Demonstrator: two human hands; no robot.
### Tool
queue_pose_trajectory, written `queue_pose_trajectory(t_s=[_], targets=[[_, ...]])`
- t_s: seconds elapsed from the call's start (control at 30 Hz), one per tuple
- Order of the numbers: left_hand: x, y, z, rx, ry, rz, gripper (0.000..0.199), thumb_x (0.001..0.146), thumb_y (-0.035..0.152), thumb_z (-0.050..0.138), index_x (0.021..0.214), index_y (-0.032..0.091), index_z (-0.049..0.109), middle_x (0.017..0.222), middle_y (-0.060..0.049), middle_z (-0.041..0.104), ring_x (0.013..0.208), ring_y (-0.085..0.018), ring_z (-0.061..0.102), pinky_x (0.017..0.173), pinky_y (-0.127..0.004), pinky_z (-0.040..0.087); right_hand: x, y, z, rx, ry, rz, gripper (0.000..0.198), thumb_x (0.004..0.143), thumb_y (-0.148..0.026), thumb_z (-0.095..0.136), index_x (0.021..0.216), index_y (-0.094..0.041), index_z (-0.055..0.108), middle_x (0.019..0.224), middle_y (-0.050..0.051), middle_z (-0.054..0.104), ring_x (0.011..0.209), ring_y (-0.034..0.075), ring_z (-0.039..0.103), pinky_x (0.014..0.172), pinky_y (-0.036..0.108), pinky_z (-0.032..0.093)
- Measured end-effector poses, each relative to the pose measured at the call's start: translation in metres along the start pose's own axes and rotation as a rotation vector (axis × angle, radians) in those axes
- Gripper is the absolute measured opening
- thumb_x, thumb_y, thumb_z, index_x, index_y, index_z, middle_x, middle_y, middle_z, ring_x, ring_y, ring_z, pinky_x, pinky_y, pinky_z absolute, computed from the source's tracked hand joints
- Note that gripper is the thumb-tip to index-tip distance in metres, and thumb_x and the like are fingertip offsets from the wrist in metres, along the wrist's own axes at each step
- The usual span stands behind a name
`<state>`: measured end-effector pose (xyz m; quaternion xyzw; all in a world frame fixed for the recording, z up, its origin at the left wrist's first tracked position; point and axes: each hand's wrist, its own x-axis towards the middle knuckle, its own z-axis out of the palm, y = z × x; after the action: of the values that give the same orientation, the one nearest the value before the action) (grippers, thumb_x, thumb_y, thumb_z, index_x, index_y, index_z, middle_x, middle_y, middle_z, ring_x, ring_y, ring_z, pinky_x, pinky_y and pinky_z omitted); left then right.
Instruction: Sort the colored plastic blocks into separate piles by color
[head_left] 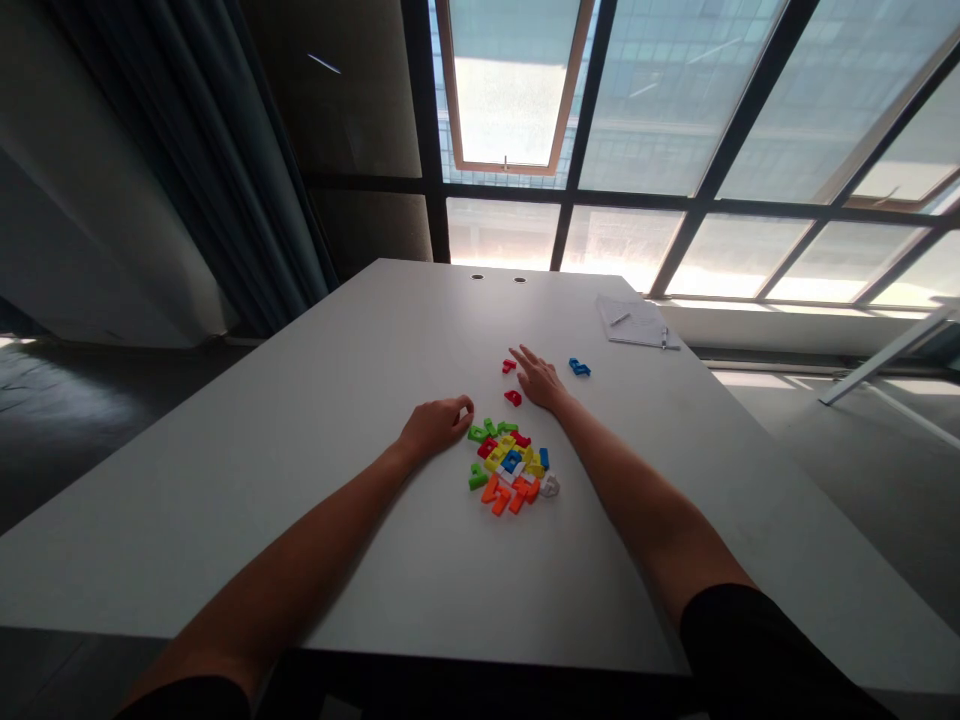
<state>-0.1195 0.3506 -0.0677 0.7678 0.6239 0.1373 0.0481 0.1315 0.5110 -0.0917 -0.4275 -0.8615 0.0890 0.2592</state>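
Observation:
My right hand (537, 380) reaches over the table with its fingers spread. Just left of its fingertips lies a small red plastic piece (508, 366), and a second red piece (513, 398) sits below the palm. Beyond the wrist, to the right, are blue pieces (579, 367). My left hand (438, 424) rests on the table with curled fingers, thumb and forefinger forming a loop with nothing visible in it. Beside it, green pieces (478, 433) edge a pile of letter-like plastic pieces, among them yellow pieces (495, 458), orange pieces (501, 500) and a white piece (550, 485).
The white table (360, 380) stretches toward large windows. Paper sheets (637, 322) with pens lie at its far right. Two round holes are near the far edge. A dark curtain (202, 150) hangs at left, and a white metal frame (889, 355) stands at right.

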Motion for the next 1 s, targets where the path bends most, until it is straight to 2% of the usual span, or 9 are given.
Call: queue_pose_trajectory(t_s=[0.1,0.2,0.3,0.4,0.6,0.73,0.87,1.0], targets=[[0.000,0.000,-0.001,-0.014,-0.003,0.004,0.028,0.100,0.046,0.048,0.109,0.029,0.069,0.086,0.000,0.076,0.076,-0.021,0.069,0.063,-0.029,0.040,-0.015,0.001,-0.003,0.231,0.123,-0.025,0.042,0.094,-0.018,0.053,0.131,-0.022,0.073,0.132,0.012,0.071,0.110,0.025,0.069,0.101,0.043,0.054],[-0.001,0.000,-0.001,-0.022,-0.008,0.003,0.028,0.100,0.045,0.048,0.109,0.029,0.069,0.086,0.000,0.076,0.076,-0.021,0.069,0.063,-0.029,0.040,-0.032,-0.004,-0.010,0.412,0.040,-0.131,0.026,0.087,-0.016,0.058,0.102,-0.021,0.080,0.108,0.007,0.076,0.096,0.021,0.070,0.089,0.034,0.056],[-0.001,0.001,-0.002,-0.025,-0.004,-0.001,0.027,0.100,0.045,0.049,0.109,0.029,0.069,0.087,0.000,0.076,0.075,-0.021,0.068,0.063,-0.029,0.040,-0.043,-0.011,-0.014,0.424,-0.019,-0.220,0.022,0.084,-0.012,0.061,0.093,-0.021,0.080,0.105,0.006,0.075,0.099,0.020,0.070,0.094,0.033,0.054],[-0.001,0.002,-0.001,-0.027,0.008,0.000,0.027,0.100,0.044,0.050,0.109,0.029,0.070,0.086,0.000,0.076,0.075,-0.020,0.068,0.064,-0.029,0.041,-0.043,-0.013,-0.010,0.307,0.020,-0.194,0.029,0.087,-0.009,0.059,0.101,-0.021,0.081,0.111,0.007,0.075,0.102,0.020,0.069,0.098,0.033,0.052],[0.000,0.001,0.000,-0.018,0.025,-0.005,0.026,0.100,0.044,0.050,0.108,0.029,0.070,0.087,-0.001,0.076,0.075,-0.021,0.069,0.065,-0.028,0.043,-0.040,-0.012,-0.007,-0.001,-0.012,-0.093,0.044,0.098,-0.017,0.057,0.139,-0.022,0.069,0.138,0.012,0.068,0.123,0.026,0.062,0.112,0.043,0.045],[0.000,0.002,0.000,-0.012,0.025,-0.009,0.025,0.100,0.043,0.051,0.108,0.029,0.069,0.088,-0.001,0.077,0.076,-0.021,0.070,0.065,-0.028,0.043,-0.040,-0.021,-0.013,-0.131,-0.062,0.009,0.045,0.102,-0.023,0.054,0.146,-0.020,0.064,0.140,0.017,0.064,0.125,0.030,0.059,0.108,0.045,0.046],[0.001,0.005,-0.001,0.024,0.022,-0.014,0.026,0.100,0.043,0.049,0.109,0.029,0.070,0.091,-0.002,0.078,0.077,-0.022,0.070,0.065,-0.029,0.043,-0.034,-0.028,-0.014,-0.195,-0.090,0.037,0.047,0.104,-0.024,0.050,0.149,-0.021,0.061,0.142,0.017,0.061,0.125,0.032,0.059,0.106,0.046,0.046],[0.001,0.007,-0.002,0.049,0.011,-0.021,0.028,0.101,0.043,0.049,0.112,0.029,0.070,0.093,-0.003,0.078,0.079,-0.023,0.071,0.067,-0.029,0.045,-0.028,-0.031,-0.012,-0.195,-0.057,0.057,0.059,0.101,-0.023,0.049,0.161,-0.020,0.046,0.151,0.016,0.057,0.131,0.033,0.055,0.109,0.047,0.044]])
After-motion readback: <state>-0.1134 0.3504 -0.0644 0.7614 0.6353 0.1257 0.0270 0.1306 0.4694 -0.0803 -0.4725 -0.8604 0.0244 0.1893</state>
